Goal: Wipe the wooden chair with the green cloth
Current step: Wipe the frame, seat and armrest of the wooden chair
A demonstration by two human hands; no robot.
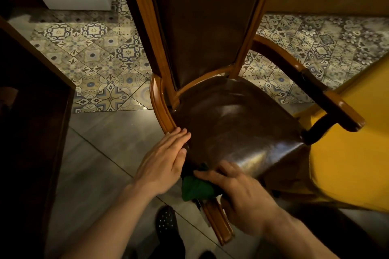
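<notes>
1. The chair (212, 27) stands in the middle of the view, with a tall brown padded back, a glossy brown seat (235, 120) and an orange-brown wood frame.
2. The cloth (196, 188), dark green and bunched, sits at the near front corner of the seat, against the seat's edge and just above the front leg (219, 221).
3. The right hand (242, 193) covers the cloth from the right side, fingers curled over it and pressing it to the seat edge; the thumb lies across the top of the cloth. Most of the cloth shows to the left of this hand.
4. The left hand (164, 164) is flat and open, fingers straight and together, resting on the left rim of the seat where the wood rail meets the padding. It holds nothing and lies just up and left of the cloth, not touching it as far as can be seen.
5. The cloth lies between the two hands, nearer the right.
6. A yellow seat (347, 164) stands to the right under the chair's arm (328, 101).
7. Patterned tiles (101, 59) lie beyond; a dark shoe (166, 222) shows below the cloth.
</notes>
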